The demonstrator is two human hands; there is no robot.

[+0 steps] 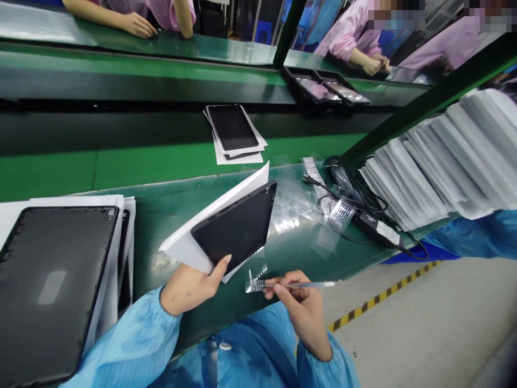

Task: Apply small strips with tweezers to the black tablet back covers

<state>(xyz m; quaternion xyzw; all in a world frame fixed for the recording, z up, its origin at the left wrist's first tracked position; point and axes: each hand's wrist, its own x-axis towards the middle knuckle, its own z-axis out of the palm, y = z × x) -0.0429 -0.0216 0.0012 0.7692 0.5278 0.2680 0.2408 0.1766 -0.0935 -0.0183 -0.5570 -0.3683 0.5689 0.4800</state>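
My left hand (193, 287) grips a black tablet back cover (238, 226) together with the white sheet (218, 213) under it, lifted and tilted above the green bench (169, 215). My right hand (297, 302) pinches thin tweezers (307, 284) near the bench's front edge, their tip end beside a clear sticker sheet (255, 279). Both sleeves are light blue.
A stack of black covers on white sheets (56, 280) lies at the left. Another cover on paper (233, 131) rides the conveyor belt. Sticker strips (288, 207), a barcode scanner with cable (351, 188) and stacked white sheets (444, 161) lie right. People in pink sleeves (133, 24) work opposite.
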